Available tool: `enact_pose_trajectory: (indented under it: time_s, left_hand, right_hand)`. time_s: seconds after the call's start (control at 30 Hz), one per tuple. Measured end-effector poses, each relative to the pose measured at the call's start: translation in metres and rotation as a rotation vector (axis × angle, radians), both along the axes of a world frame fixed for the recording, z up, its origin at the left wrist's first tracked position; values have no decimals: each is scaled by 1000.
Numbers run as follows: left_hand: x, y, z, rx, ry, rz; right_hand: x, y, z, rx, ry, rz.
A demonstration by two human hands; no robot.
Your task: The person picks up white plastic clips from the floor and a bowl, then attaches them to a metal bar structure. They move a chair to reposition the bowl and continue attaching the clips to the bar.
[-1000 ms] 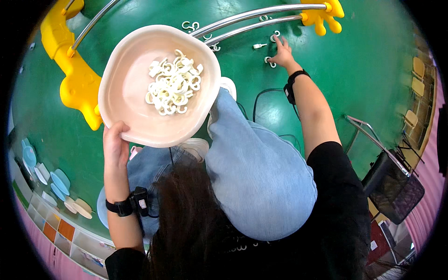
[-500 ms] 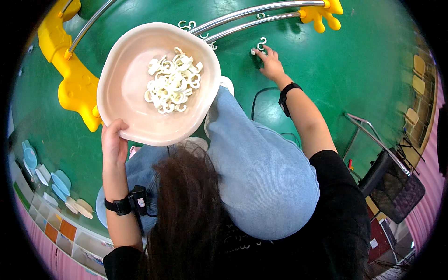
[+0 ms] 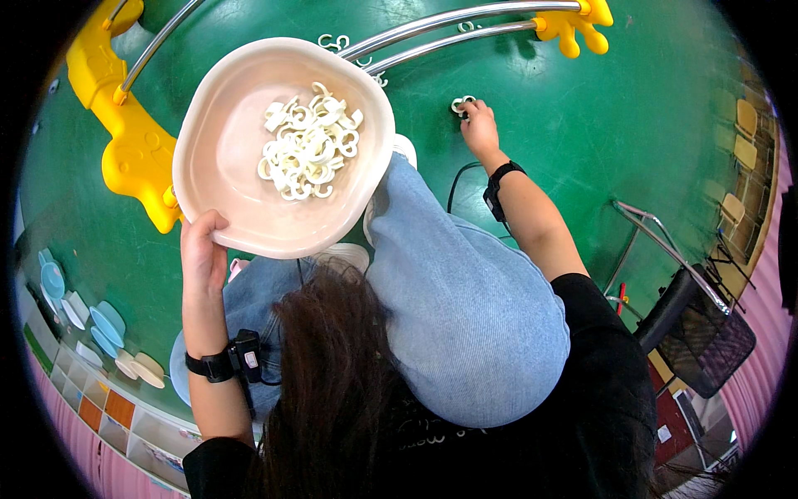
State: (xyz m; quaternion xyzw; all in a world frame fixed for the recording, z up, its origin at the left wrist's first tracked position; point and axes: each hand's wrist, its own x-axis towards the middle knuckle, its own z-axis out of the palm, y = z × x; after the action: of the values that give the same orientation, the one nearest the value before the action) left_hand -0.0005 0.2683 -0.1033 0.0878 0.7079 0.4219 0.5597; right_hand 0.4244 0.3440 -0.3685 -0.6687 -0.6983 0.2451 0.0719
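Note:
My left hand [image 3: 205,249] grips the near-left rim of a pale pink basin [image 3: 224,166], thumb over the edge. Inside it, toward the right, lies a heap of white curved plastic hooks [image 3: 307,150]. Over the green floor, to the right of the basin, my right hand [image 3: 480,129] is closed, its fingertips pinching a white plastic hook [image 3: 460,105]. Part of the hook is hidden behind the fingers, so I cannot tell if it is one piece or several. More loose hooks [image 3: 334,41] lie on the floor past the basin, near the metal bars.
Curved metal bars [image 3: 449,17] with yellow plastic ends [image 3: 137,158] stand beyond the basin. A black mesh chair [image 3: 706,333] is at the right. Blue and beige dishes [image 3: 108,324] lie at the left by a shelf unit [image 3: 116,416]. A dark cable [image 3: 453,187] runs near my right wrist.
My right hand has drawn slightly nearer, and its fingers have closed on the white hook it was reaching over. The left hand and basin have hardly moved.

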Motion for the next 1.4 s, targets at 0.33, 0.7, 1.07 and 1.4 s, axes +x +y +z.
enact_pose_trajectory:
  time_s: [0.33, 0.7, 1.07, 1.4]
  left_hand:
    - [-4, -2, -4, 25, 4, -27]
    - [1, 1, 2, 14, 20, -24]
    - [-2, 0, -3, 11, -29, -1]
    - [-35, -3, -2, 42, -195, 203]
  right_hand:
    - [-37, 17, 75, 348, 409, -210]
    - [-138, 30, 230, 271, 763, 734]
    - [-161, 24, 226, 252, 635, 817]
    - [-18, 53, 80, 207, 320, -234]
